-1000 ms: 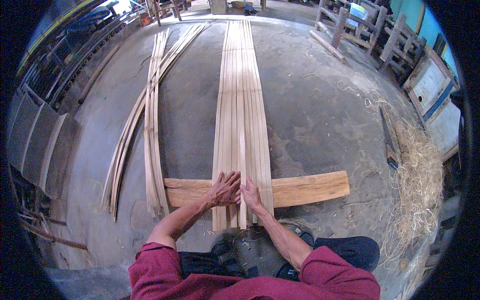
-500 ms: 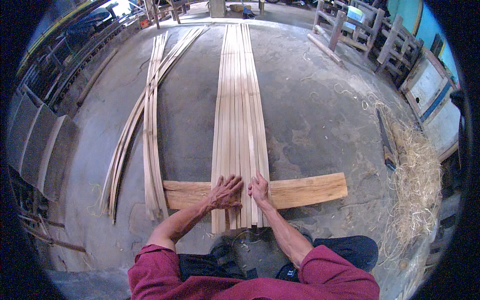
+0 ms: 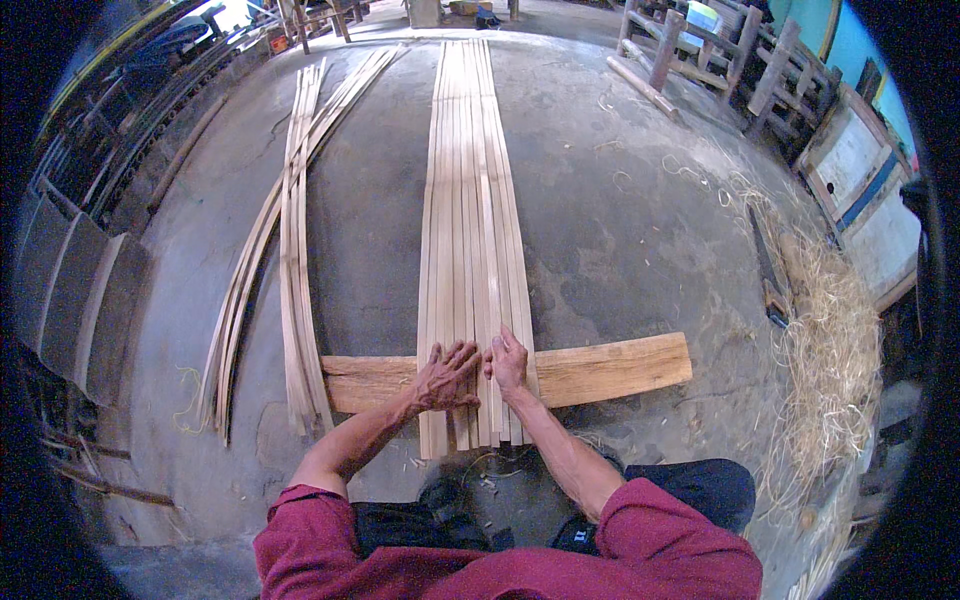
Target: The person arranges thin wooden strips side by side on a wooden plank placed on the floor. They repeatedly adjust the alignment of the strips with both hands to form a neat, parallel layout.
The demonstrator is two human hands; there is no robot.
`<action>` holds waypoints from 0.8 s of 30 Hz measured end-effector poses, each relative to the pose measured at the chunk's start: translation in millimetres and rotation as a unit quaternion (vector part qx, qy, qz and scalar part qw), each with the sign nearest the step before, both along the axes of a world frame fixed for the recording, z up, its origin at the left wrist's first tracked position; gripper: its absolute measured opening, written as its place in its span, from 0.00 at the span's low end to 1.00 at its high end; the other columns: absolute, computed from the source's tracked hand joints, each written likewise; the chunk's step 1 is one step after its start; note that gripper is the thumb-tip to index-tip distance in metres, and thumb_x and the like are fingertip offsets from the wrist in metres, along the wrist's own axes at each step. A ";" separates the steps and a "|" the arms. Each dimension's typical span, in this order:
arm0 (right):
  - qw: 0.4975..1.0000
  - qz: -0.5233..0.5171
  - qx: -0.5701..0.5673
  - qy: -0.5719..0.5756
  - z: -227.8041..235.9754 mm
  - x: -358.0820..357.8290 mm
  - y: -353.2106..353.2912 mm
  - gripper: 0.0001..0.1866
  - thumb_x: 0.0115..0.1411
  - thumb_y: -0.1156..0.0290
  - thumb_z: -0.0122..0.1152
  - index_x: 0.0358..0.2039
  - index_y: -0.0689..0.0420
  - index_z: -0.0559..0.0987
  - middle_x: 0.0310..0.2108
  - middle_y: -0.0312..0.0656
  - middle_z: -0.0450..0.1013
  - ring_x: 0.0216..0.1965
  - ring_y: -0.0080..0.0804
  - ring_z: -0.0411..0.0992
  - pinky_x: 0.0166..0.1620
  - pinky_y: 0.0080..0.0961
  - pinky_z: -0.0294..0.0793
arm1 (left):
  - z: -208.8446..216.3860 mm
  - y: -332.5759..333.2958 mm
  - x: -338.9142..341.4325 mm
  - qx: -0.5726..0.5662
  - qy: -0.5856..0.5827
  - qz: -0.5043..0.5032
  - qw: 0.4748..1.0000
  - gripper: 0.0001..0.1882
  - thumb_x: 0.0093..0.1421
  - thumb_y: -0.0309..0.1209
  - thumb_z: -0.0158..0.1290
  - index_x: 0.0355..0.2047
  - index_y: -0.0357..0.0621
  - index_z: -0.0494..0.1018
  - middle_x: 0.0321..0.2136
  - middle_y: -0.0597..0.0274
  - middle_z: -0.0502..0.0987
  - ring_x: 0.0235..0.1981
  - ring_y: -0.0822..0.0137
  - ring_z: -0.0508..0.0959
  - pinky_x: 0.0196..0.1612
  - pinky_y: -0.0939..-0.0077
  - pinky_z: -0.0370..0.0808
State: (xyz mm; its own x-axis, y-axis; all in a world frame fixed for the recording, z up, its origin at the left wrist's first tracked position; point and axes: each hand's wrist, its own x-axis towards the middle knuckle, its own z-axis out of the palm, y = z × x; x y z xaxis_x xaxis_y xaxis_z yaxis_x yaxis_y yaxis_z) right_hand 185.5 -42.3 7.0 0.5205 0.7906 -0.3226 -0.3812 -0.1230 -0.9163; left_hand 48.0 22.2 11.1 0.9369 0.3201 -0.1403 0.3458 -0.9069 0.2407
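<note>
Long pale bamboo strips (image 3: 447, 250) lie side by side in front of me, their near ends resting across a short wooden plank (image 3: 620, 370). My left hand (image 3: 447, 377) is spread flat on the left part of the row, fingers apart and pointing away to the right. Just beside it, my right hand (image 3: 507, 362) is closed around one bamboo strip (image 3: 489, 250), which appears raised a little over its neighbours. The fingers hide the part of the strip they grip.
Two loose bundles of strips (image 3: 290, 220) cross on the concrete floor at left. On the right, a handsaw (image 3: 768, 265) lies beside a heap of thin shavings (image 3: 835, 360). A wooden frame rack (image 3: 690, 55) stands at the far right, concrete blocks (image 3: 100, 310) at left.
My right hand has shifted slightly with the strip in its grip, and that strip now sits more to the left over the row. My left hand stays spread on the strips.
</note>
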 end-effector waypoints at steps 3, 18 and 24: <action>1.000 0.002 -0.011 -0.010 -0.7 2.8 -2.4 0.25 0.59 0.71 0.41 0.57 0.57 0.51 0.14 0.33 0.61 0.09 0.19 0.58 0.11 0.17 0.59 | 1.5 0.0 0.7 0.010 -0.006 -0.002 1.000 0.45 0.45 0.59 0.47 0.56 0.44 0.50 0.57 0.52 0.47 0.59 0.52 0.46 0.54 0.42 0.44; 0.989 0.014 -0.037 -0.140 -3.0 -6.4 -19.1 0.25 0.57 0.75 0.39 0.56 0.56 0.54 0.13 0.34 0.64 0.09 0.18 0.60 0.12 0.17 0.62 | -16.8 -3.2 25.8 0.011 -0.026 -0.070 0.997 0.36 0.49 0.52 0.45 0.53 0.44 0.53 0.56 0.47 0.49 0.59 0.52 0.45 0.55 0.40 0.42; 0.989 0.029 -0.043 -0.135 -9.3 -2.0 -20.2 0.25 0.56 0.76 0.39 0.56 0.58 0.54 0.12 0.35 0.64 0.09 0.19 0.61 0.11 0.19 0.62 | -18.4 -3.6 33.3 -0.002 0.004 -0.066 0.998 0.37 0.47 0.52 0.47 0.52 0.41 0.55 0.55 0.47 0.50 0.60 0.53 0.43 0.55 0.41 0.42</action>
State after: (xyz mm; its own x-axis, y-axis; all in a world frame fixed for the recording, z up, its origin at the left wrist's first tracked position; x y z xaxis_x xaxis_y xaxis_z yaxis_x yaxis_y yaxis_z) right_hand 183.5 -62.5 -2.4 0.5522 0.7967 -0.2458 -0.1137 -0.2201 -0.9688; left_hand 81.3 18.6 -7.3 0.9697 0.1932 -0.1495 0.2253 -0.9439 0.2414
